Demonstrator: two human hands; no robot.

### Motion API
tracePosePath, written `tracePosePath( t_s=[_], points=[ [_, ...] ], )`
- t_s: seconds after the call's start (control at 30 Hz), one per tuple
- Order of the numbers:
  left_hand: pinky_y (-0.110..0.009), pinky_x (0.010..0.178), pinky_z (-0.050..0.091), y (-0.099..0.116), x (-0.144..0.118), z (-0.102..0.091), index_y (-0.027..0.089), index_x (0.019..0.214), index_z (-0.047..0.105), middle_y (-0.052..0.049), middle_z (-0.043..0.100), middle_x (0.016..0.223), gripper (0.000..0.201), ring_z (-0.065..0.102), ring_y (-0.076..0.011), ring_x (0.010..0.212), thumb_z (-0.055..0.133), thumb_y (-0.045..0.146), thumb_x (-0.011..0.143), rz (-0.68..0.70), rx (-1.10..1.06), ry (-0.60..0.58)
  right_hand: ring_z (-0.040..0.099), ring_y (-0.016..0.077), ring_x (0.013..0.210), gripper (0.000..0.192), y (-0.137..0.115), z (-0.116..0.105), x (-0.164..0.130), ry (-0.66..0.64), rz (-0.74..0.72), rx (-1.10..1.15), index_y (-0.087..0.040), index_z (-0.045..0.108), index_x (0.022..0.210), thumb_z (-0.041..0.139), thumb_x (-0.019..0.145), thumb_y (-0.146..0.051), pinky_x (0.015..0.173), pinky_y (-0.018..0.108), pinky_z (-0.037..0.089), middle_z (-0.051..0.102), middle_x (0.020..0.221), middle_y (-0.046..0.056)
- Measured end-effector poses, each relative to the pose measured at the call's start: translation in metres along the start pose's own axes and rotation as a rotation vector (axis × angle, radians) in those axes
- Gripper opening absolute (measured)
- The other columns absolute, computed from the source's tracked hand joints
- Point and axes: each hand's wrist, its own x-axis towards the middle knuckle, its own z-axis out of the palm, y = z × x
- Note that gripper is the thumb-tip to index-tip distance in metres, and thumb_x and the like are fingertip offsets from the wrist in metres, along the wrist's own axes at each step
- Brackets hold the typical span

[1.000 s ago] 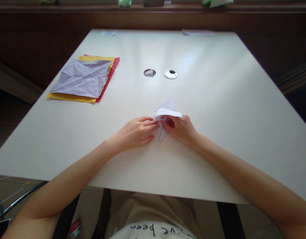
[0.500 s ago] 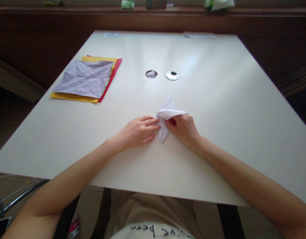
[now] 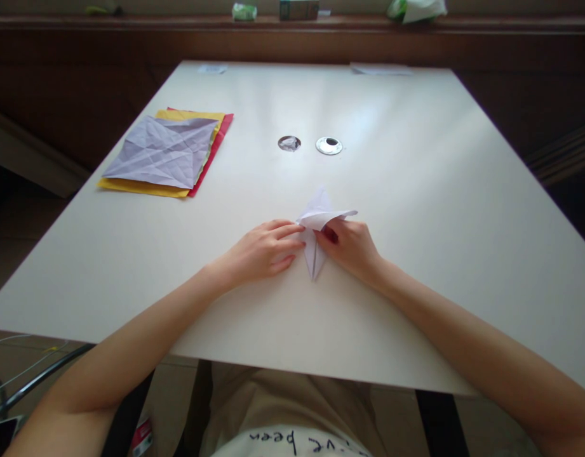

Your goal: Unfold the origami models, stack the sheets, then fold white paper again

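Note:
A piece of white folded paper (image 3: 314, 257) lies near the middle of the table, its pointed lower end toward me and another point facing away. One flap is lifted and curves to the right over my right hand. My right hand (image 3: 352, 244) is closed, with thumb and fingers pinching the paper's right side beneath that flap. From the other side, my left hand (image 3: 268, 247) rests on the table with its fingers stretched out, the tips touching the paper's left edge. The left thumb is hidden.
At the far left lies a stack of creased sheets: a pale lilac one (image 3: 163, 151) over yellow (image 3: 144, 188) and red (image 3: 213, 155) ones. Two round cable holes (image 3: 329, 146) pierce the white table (image 3: 292, 330). A ledge behind it holds a small carton (image 3: 298, 9) and packets.
The folded paper has turned slightly, its lower point shifting a little right and toward me. The lifted flap sits a bit lower. Both hands stay almost in place.

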Motion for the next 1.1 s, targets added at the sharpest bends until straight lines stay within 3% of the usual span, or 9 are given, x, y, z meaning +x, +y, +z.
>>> tracePosePath(
  t_s=[0.27, 0.77, 1.1],
  points=[
    [-0.037, 0.095, 0.042, -0.0026, 0.0015, 0.0021, 0.017, 0.118, 0.050, -0.007, 0.056, 0.120, 0.039, 0.048, -0.0214, 0.111, 0.050, 0.024, 0.080, -0.017, -0.011, -0.006, 0.043, 0.0082, 0.043, 0.026, -0.0022, 0.0005, -0.0025, 0.063, -0.003, 0.016, -0.017, 0.053, 0.058, 0.050, 0.078, -0.032, 0.046, 0.021, 0.030, 0.055, 0.051, 0.000],
    [-0.042, 0.100, 0.035, -0.0028, 0.0021, 0.0044, 0.018, 0.111, 0.053, -0.009, 0.046, 0.132, 0.032, 0.038, -0.0235, 0.124, 0.048, 0.023, 0.080, -0.050, -0.074, -0.052, 0.042, 0.0084, 0.045, 0.014, -0.0011, -0.0026, 0.0009, 0.101, 0.152, 0.120, -0.017, 0.050, 0.064, 0.050, 0.076, -0.025, 0.047, 0.020, 0.032, 0.055, 0.054, -0.001],
    [-0.040, 0.099, 0.037, -0.0055, 0.0024, 0.0038, 0.018, 0.111, 0.053, -0.007, 0.052, 0.126, 0.031, 0.039, -0.0213, 0.123, 0.048, 0.024, 0.081, -0.041, -0.126, -0.033, 0.043, 0.0093, 0.048, 0.008, -0.0038, -0.0066, 0.0035, 0.037, 0.208, 0.161, -0.017, 0.053, 0.064, 0.053, 0.070, -0.021, 0.049, 0.021, 0.032, 0.055, 0.055, -0.001]
  ],
)
